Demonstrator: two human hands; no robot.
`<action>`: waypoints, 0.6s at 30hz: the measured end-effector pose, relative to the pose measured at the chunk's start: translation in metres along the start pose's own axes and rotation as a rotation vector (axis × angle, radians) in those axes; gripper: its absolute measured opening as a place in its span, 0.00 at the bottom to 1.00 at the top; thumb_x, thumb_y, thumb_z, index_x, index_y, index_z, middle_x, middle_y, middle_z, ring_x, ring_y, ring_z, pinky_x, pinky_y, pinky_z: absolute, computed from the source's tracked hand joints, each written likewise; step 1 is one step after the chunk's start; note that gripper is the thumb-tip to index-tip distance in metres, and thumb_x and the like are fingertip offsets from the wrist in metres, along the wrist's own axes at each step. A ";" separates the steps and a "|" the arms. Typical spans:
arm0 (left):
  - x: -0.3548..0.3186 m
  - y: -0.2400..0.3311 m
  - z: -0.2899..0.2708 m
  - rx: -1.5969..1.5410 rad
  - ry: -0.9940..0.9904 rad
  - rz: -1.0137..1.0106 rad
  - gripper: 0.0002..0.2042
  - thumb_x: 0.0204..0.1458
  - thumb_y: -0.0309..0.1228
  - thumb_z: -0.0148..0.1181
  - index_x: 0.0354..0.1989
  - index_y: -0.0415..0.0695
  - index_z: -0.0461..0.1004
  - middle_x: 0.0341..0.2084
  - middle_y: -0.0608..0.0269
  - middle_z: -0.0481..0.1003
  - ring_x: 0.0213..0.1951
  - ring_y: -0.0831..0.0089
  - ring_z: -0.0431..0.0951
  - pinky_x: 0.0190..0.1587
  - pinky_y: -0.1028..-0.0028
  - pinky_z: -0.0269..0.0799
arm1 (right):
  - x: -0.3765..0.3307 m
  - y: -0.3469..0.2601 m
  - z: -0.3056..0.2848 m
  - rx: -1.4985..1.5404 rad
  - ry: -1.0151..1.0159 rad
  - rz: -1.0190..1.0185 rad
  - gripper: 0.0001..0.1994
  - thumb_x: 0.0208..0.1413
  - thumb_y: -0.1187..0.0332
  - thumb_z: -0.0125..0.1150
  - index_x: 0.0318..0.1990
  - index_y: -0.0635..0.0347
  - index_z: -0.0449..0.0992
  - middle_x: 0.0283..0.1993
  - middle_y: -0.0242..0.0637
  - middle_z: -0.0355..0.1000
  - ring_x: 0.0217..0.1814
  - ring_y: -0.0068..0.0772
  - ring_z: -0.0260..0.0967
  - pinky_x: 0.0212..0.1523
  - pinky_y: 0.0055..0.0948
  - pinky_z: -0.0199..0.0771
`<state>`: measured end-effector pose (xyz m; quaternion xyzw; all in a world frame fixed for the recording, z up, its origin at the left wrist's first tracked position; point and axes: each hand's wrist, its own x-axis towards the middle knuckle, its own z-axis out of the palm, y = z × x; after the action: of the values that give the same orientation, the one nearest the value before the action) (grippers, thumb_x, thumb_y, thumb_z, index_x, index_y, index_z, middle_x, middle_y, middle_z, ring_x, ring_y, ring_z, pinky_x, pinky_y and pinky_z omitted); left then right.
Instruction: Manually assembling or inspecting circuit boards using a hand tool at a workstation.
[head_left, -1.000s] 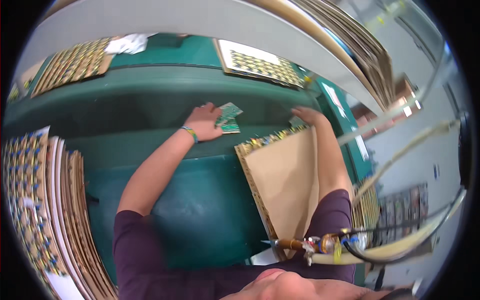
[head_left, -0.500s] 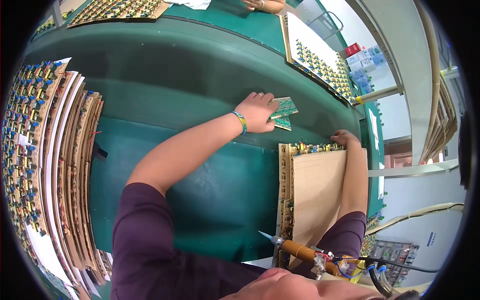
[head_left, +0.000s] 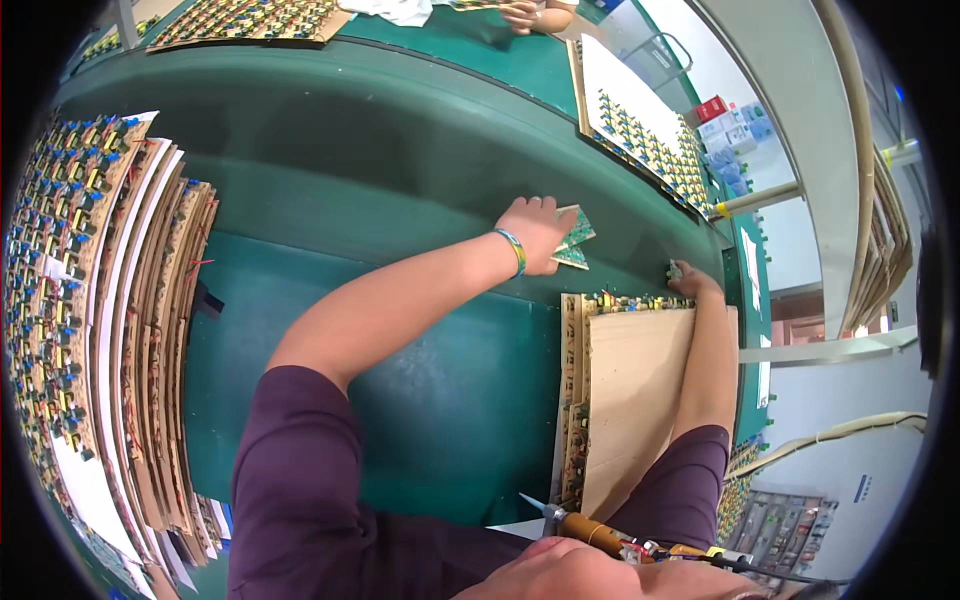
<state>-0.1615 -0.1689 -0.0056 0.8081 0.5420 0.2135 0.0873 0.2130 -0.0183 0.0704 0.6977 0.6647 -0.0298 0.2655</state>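
My left hand (head_left: 538,229) reaches forward over the green table (head_left: 400,200) and rests on a small stack of green circuit boards (head_left: 572,240), fingers closed over them. My right hand (head_left: 688,281) lies at the far right corner of a brown cardboard sheet (head_left: 635,390) and pinches a small green board at its fingertips. Rows of populated circuit boards (head_left: 574,400) stick out from under the cardboard along its left and far edges. A braided band circles my left wrist.
Tall stacks of cardboard trays loaded with circuit boards (head_left: 90,330) stand at the left. More trays of boards (head_left: 650,140) lie at the back right, and another person's hand (head_left: 530,14) works at the far edge. A soldering tool (head_left: 590,528) sits near my chest.
The view has swung left and downward. My left hand stays on the green boards; my right hand has stayed at the cardboard's far corner.
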 end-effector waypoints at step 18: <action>-0.016 -0.012 -0.012 -0.144 0.127 -0.005 0.25 0.35 0.39 0.62 0.44 0.43 0.67 0.36 0.51 0.69 0.39 0.55 0.72 0.43 0.62 0.70 | 0.024 0.020 -0.001 0.412 0.123 -0.290 0.36 0.50 0.56 0.61 0.65 0.53 0.55 0.63 0.48 0.61 0.66 0.43 0.57 0.63 0.33 0.56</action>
<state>-0.1823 -0.1801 -0.0040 0.7831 0.5318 0.3025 0.1112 0.2340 0.0047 0.0681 0.6351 0.7526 -0.1597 0.0696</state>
